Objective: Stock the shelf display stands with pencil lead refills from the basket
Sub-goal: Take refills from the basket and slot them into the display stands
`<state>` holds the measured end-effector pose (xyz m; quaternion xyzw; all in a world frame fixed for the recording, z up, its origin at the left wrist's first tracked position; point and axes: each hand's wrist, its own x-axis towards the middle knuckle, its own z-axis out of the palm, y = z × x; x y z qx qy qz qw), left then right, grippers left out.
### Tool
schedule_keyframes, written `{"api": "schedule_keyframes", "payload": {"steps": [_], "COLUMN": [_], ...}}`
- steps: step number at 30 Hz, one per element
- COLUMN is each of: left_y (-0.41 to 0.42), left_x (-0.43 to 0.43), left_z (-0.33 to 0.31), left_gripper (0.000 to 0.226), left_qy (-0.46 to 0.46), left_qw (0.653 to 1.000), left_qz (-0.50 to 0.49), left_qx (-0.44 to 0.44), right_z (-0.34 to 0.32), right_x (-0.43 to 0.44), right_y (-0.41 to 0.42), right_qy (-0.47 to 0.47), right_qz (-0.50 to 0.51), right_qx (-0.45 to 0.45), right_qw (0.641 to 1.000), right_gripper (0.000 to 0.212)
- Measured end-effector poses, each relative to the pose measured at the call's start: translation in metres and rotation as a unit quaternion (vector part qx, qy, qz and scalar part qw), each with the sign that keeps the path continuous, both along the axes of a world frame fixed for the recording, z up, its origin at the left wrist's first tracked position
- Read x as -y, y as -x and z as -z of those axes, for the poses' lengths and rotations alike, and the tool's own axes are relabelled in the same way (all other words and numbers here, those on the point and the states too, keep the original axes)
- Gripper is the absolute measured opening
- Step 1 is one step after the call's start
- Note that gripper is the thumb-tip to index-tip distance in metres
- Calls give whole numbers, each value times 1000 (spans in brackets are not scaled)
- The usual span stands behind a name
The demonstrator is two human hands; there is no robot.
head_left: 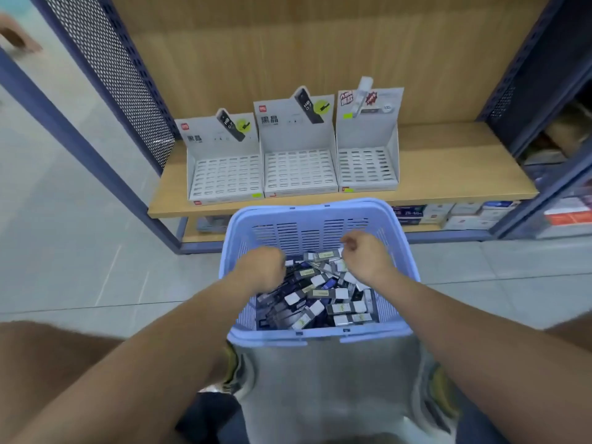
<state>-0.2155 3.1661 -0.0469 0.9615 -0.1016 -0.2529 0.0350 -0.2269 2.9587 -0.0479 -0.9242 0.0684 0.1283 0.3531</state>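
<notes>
A light blue plastic basket stands in front of me, holding several pencil lead refills in dark and grey cases. Both my hands reach into it. My left hand is knuckles-up at the left of the pile, its fingers curled under and hidden. My right hand is at the far right of the pile and pinches the end of a grey refill. Three white slotted display stands sit on the wooden shelf: left, middle, right. Their slots look bare.
Dark blue perforated metal uprights frame the shelf on both sides. Boxed goods sit on the lower shelf behind the basket. Grey tiled floor spreads to the left. My knees flank the basket at the bottom.
</notes>
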Motion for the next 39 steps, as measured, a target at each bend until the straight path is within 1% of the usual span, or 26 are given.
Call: {"api": "schedule_keyframes", "payload": {"steps": [1,3,6,8,11,14,16,18,19,21,23,24,27,28,30,32,34,36,37,39], "left_y": [-3,-5,-7,-9,-14,-26,-31,-33,-33,-33,-32,-32,-31,-31,-30,-28,-24,-23,-23,-24], "left_x": [1,4,14,20,26,31,36,40,41,41,39,37,27,24,17,14,16,20,21,20], "left_z": [18,54,102,130,163,179,183,185,184,181,177,177,184,186,188,187,186,188,189,186], "left_gripper": [17,19,29,42,68,79,82,84,83,83,79,77,65,59,45,36,34,26,22,20], "left_qy": [22,49,59,63,82,104,96,63,47,18,1,3,46,50,31,31,34,39,45,70], "left_qw": [999,996,991,988,984,976,977,983,985,984,982,980,966,966,975,976,976,977,976,967], "left_qz": [-7,-15,-26,-42,-98,-149,-153,-139,-140,-151,-159,-167,-228,-227,-193,-188,-184,-173,-168,-186], "left_qx": [-23,-66,-116,-132,-127,-119,-116,-99,-93,-94,-102,-104,-115,-113,-106,-110,-113,-118,-132,-162], "right_z": [10,34,76,103,138,158,167,172,174,176,176,176,175,174,171,169,168,169,167,162], "right_x": [-3,-6,-1,7,13,15,13,8,6,5,5,4,4,5,10,12,11,7,4,-2], "right_y": [-5,-13,-27,-38,-51,-59,-58,-52,-50,-46,-44,-43,-38,-36,-33,-32,-35,-42,-46,-52], "right_qy": [7,29,48,66,102,150,179,205,210,215,218,223,263,275,277,233,147,29,-51,-200], "right_qz": [-19,-61,-88,-92,-143,-197,-193,-167,-146,-121,-113,-110,-132,-146,-166,-148,-60,60,132,241], "right_qx": [-14,-47,-81,-103,-137,-166,-167,-167,-171,-174,-189,-200,-227,-220,-198,-196,-210,-231,-247,-294], "right_qw": [1000,997,992,988,975,954,950,950,951,953,951,948,928,925,925,941,965,971,959,903], "right_gripper": [36,41,50,57,70,82,92,100,101,90,69,62,55,52,45,36,27,26,23,19]}}
